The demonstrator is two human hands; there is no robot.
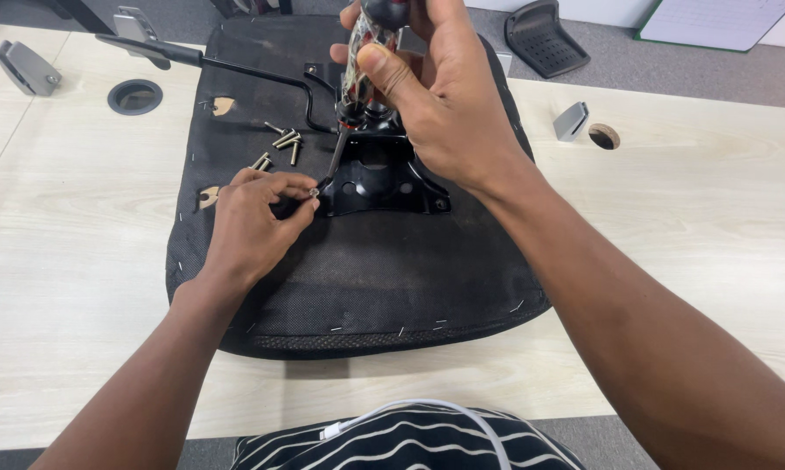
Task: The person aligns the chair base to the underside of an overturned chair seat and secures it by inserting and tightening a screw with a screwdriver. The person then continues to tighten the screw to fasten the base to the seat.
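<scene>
Gripping a screwdriver (pixel 370 52), right hand (pixel 440 96); left fingers (pixel 298 193) pinch a screw (pixel 314 192).

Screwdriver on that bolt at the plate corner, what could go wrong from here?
1. The left hand pinches the bolt right at the screwdriver tip; a slip could jab the fingertips.
2. The shaft looks tilted, so the bolt may start cross-threaded in the black metal plate.
3. The spare bolts lie loose on the seat base and could roll off.
</scene>
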